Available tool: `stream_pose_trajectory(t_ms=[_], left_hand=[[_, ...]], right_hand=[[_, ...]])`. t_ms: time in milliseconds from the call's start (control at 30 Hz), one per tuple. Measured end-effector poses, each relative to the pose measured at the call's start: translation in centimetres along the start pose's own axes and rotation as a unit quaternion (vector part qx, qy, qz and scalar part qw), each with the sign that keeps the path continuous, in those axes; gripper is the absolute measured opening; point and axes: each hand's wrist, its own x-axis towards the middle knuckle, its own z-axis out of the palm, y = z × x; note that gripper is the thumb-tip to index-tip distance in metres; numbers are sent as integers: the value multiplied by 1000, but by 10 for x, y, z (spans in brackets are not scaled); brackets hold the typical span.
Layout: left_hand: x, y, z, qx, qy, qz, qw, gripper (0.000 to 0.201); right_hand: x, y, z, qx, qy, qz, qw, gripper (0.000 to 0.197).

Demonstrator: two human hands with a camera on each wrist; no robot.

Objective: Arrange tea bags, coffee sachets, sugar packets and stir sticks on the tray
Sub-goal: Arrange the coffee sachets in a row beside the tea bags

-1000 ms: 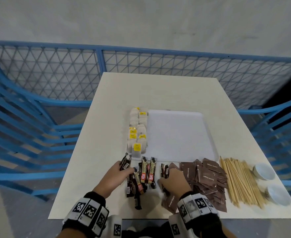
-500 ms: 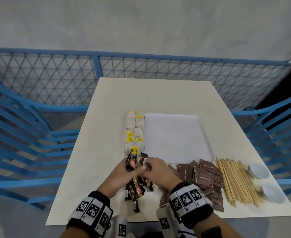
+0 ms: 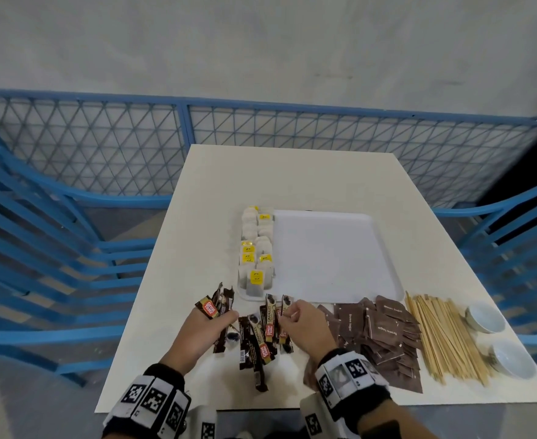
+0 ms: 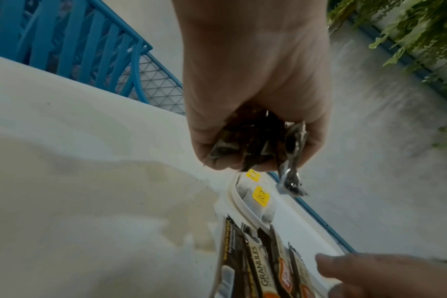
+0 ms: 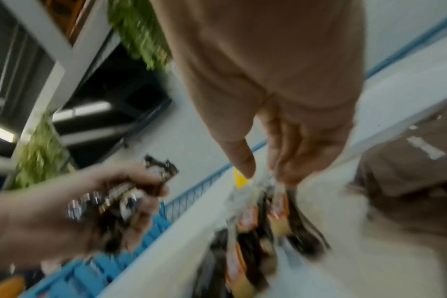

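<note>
Blue slatted railing (image 3: pixel 39 248) flanks the pale worktop (image 3: pixel 292 179). The left hand (image 3: pixel 203 327), fingers clamped, grips a bunch of glossy coffee sachets (image 3: pixel 216 304); tea bags (image 3: pixel 256 248) line the flat white tray (image 3: pixel 330 255). The right hand (image 3: pixel 305 324) pinches a loose sachet (image 3: pixel 284 307), beside brown sugar packets (image 3: pixel 381 334), wooden stir sticks (image 3: pixel 441 337), white bowls (image 3: pixel 485 316).

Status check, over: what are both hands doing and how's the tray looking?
Left hand grips a bunch of coffee sachets. Right hand pinches a sachet from the loose pile. Tray: tea bags down its left side, rest bare. Nothing in the way.
</note>
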Motion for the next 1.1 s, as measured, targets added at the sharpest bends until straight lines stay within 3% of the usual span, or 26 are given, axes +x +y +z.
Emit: stream_pose_trajectory(t_ms=[100, 167, 300, 433, 600, 667, 867, 1000, 1100], left_hand=[[0, -5, -4, 15, -12, -17, 1000, 8], [0, -8, -3, 21, -17, -23, 999, 10], [-3, -8, -1, 19, -40, -22, 999, 9], [-1, -7, 0, 51, -55, -29, 997, 22], [1, -4, 3, 31, -51, -54, 997, 26], [2, -3, 4, 24, -56, -54, 997, 16], [7, 5, 10, -11, -61, -26, 998, 16], [11, 10, 17, -46, -72, -7, 996, 18], [12, 17, 25, -102, -80, 1, 992, 33]], right_hand=[[7, 8, 12, -99, 12, 50, 994, 50], [11, 9, 21, -135, 2, 66, 989, 63], [14, 5, 24, -167, -22, 62, 984, 48], [11, 4, 21, -181, -40, 53, 981, 26], [7, 4, 19, -185, -46, 60, 980, 24], [5, 3, 17, -181, -48, 55, 981, 22], [1, -9, 6, -93, -40, 22, 995, 20], [-13, -33, -4, 7, -65, -64, 996, 15], [-19, -47, -4, 59, -79, -112, 989, 26]])
